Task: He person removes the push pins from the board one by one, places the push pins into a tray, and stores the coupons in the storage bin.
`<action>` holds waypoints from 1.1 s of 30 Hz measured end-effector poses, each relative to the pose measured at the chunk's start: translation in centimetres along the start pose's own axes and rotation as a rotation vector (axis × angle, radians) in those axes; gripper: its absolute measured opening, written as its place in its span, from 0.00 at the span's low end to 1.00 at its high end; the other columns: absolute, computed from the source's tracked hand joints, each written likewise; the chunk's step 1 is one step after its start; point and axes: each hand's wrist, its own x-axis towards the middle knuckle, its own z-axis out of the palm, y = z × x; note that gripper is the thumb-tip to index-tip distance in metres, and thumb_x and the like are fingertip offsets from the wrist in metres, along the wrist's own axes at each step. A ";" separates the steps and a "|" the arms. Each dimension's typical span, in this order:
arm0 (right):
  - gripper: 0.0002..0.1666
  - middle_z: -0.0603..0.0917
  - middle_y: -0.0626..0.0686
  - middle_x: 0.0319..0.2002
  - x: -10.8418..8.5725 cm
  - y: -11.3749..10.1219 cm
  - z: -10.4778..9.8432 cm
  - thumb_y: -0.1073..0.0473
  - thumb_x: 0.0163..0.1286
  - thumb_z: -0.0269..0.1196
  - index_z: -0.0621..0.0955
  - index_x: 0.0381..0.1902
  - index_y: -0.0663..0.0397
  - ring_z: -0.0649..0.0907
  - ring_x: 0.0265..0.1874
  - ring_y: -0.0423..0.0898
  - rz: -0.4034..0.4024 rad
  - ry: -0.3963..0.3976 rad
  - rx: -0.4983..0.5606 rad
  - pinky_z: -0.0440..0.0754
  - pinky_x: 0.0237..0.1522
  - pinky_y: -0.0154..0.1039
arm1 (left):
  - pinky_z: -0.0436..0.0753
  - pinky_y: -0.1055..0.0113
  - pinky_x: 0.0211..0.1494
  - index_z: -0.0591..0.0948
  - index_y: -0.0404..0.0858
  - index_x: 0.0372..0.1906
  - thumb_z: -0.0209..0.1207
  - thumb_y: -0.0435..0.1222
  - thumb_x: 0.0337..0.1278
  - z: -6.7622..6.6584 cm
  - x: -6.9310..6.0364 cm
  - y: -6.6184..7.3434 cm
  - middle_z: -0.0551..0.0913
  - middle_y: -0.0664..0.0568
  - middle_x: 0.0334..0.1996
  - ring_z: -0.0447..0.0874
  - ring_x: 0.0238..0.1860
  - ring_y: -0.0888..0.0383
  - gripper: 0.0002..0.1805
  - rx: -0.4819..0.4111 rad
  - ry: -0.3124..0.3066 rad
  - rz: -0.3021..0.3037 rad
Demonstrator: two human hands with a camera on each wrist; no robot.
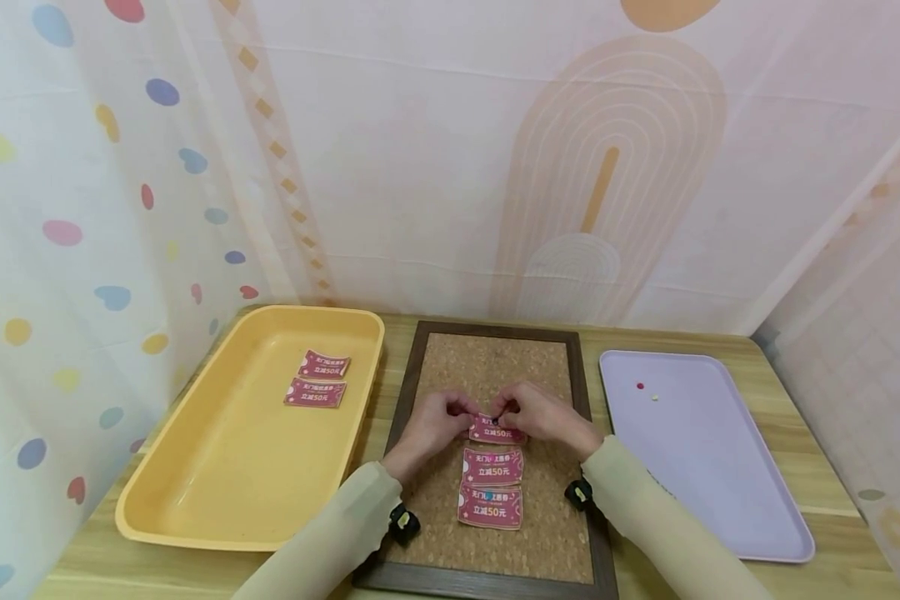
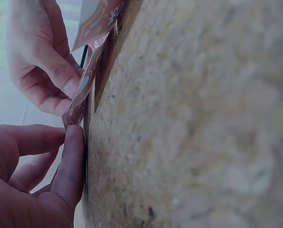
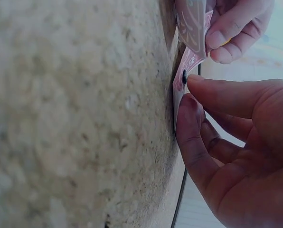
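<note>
A pink coupon [image 1: 501, 434] lies near the middle of a dark-framed cork board [image 1: 547, 546], under both hands. My left hand [image 1: 437, 423] pinches the coupon's left end between thumb and finger. At its upper part, my right hand [image 1: 542, 411] holds a small black thumbtack [image 3: 184, 76] against the paper with its fingertips. The tack's point is hidden. Below, a second coupon [image 1: 492, 472] bears a pink tack, and a third coupon [image 1: 490, 511] bears a blue one. Both lie flat in a column on the cork.
To the left stands a yellow tray [image 1: 217, 537] with two more coupons [image 1: 315, 393] inside. On the right, a lavender tray [image 1: 720, 467] carries a red tack [image 1: 640, 386] and a small pale yellow tack [image 1: 655, 398]. A patterned curtain [image 1: 420, 167] hangs behind the wooden table.
</note>
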 end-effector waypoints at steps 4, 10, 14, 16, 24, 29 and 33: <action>0.06 0.87 0.49 0.35 0.2 0.0 -0.1 0.69 0.69 0.66 0.89 0.39 0.55 0.78 0.27 0.39 -0.004 -0.005 -0.022 0.74 0.33 0.36 | 0.81 0.68 0.35 0.89 0.34 0.38 0.63 0.26 0.64 -0.2 -0.1 0.0 0.87 0.49 0.36 0.81 0.32 0.60 0.06 -0.010 -0.021 -0.036; 0.06 0.85 0.47 0.33 0.2 -0.3 -0.2 0.69 0.69 0.66 0.88 0.39 0.56 0.77 0.26 0.40 0.014 -0.019 -0.023 0.74 0.30 0.35 | 0.81 0.67 0.36 0.90 0.34 0.40 0.63 0.26 0.63 -0.3 -0.2 0.0 0.89 0.48 0.38 0.82 0.33 0.59 0.07 -0.005 -0.032 -0.057; 0.05 0.85 0.46 0.32 0.3 -0.4 -0.1 0.69 0.69 0.66 0.88 0.38 0.56 0.78 0.26 0.40 0.010 -0.019 -0.032 0.75 0.30 0.35 | 0.81 0.67 0.37 0.90 0.34 0.40 0.64 0.27 0.62 -0.2 -0.2 0.1 0.89 0.48 0.38 0.81 0.34 0.59 0.07 0.007 -0.032 -0.058; 0.04 0.84 0.46 0.31 0.3 -0.3 -0.1 0.68 0.69 0.67 0.87 0.37 0.56 0.78 0.26 0.40 0.004 -0.015 -0.045 0.75 0.31 0.36 | 0.80 0.67 0.37 0.90 0.34 0.40 0.64 0.26 0.62 -0.2 -0.2 0.1 0.89 0.48 0.38 0.81 0.35 0.59 0.07 0.008 -0.034 -0.060; 0.04 0.83 0.45 0.30 0.5 -0.2 0.2 0.67 0.68 0.68 0.86 0.34 0.53 0.78 0.26 0.40 0.011 -0.006 -0.069 0.76 0.31 0.36 | 0.80 0.67 0.37 0.90 0.33 0.41 0.63 0.26 0.60 -0.1 -0.2 0.1 0.89 0.47 0.39 0.81 0.35 0.59 0.08 0.016 -0.034 -0.065; 0.05 0.83 0.44 0.29 0.5 -0.3 0.3 0.67 0.68 0.68 0.85 0.33 0.53 0.78 0.25 0.40 0.010 -0.011 -0.077 0.75 0.31 0.36 | 0.80 0.67 0.38 0.90 0.34 0.41 0.63 0.26 0.60 -0.1 -0.3 0.1 0.89 0.47 0.39 0.81 0.37 0.58 0.08 0.019 -0.035 -0.068; 0.05 0.83 0.44 0.29 0.5 -0.3 0.2 0.67 0.68 0.68 0.85 0.34 0.52 0.78 0.25 0.40 0.007 -0.016 -0.080 0.75 0.30 0.36 | 0.79 0.67 0.38 0.90 0.34 0.41 0.63 0.27 0.60 -0.1 -0.2 0.1 0.89 0.48 0.39 0.81 0.37 0.57 0.08 0.024 -0.037 -0.076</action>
